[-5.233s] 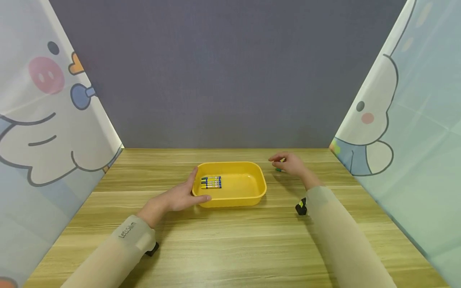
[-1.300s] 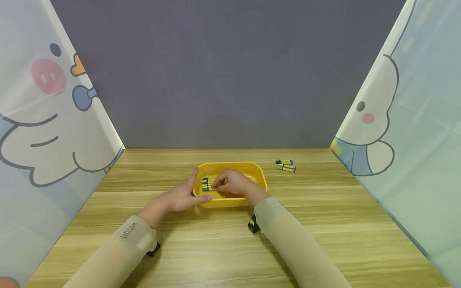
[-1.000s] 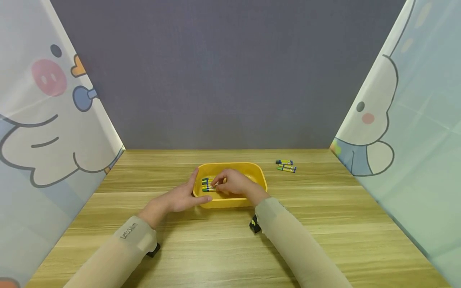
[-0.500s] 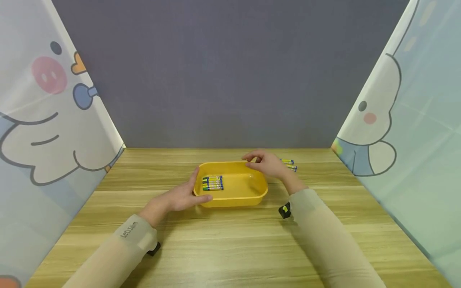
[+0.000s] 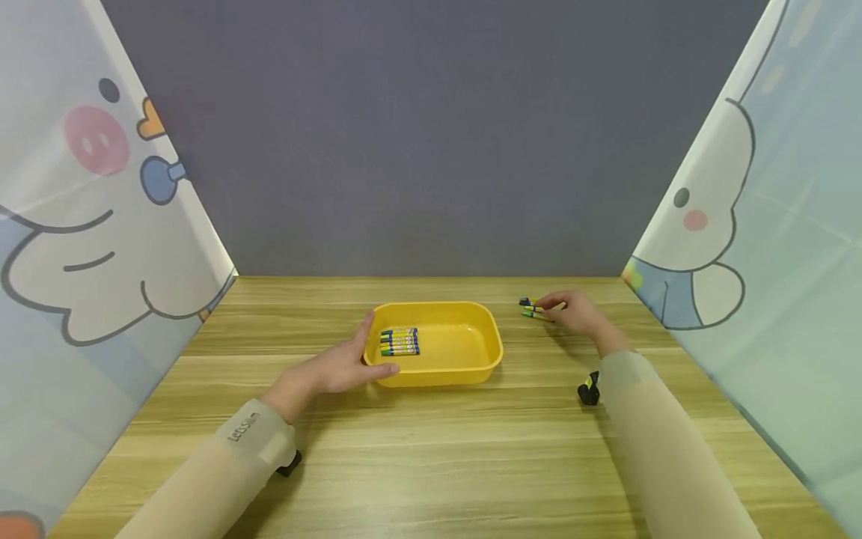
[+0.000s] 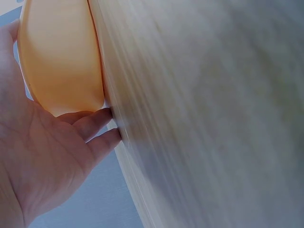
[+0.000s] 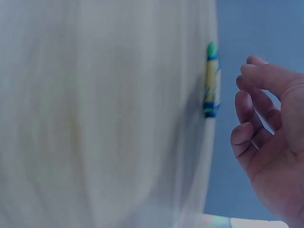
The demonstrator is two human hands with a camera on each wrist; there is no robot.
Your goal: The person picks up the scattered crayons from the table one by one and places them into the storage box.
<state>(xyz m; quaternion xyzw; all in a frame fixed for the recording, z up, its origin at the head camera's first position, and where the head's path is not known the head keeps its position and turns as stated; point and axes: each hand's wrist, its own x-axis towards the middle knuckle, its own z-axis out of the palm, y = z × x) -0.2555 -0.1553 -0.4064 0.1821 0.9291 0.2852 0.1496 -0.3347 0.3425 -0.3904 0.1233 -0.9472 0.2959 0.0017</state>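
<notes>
A yellow plastic tray [image 5: 458, 358] sits on the wooden table, with several crayons [image 5: 400, 342] lined up side by side against its left end, tips to the left. My left hand [image 5: 334, 367] holds that left end, thumb along the front wall and fingers around the side; the left wrist view shows the fingertips low by the tabletop. To the right of the tray lie several loose crayons [image 5: 532, 308], a green-tipped crayon [image 7: 211, 80] nearest. Over their right ends hovers my right hand [image 5: 575, 313], fingers loosely bent, nothing held; it partly covers them.
A dark grey panel [image 5: 431, 150] rises at the table's back edge. Cartoon-printed cloths [image 5: 774, 247] flank both sides. Black wrist devices [image 5: 589, 389] hang under the sleeves. Wood tabletop [image 5: 431, 464] extends in front of the tray.
My right hand let go of a green-tipped crayon at the front of the row in the tray, then moved right to the loose crayons. My left hand stayed on the tray.
</notes>
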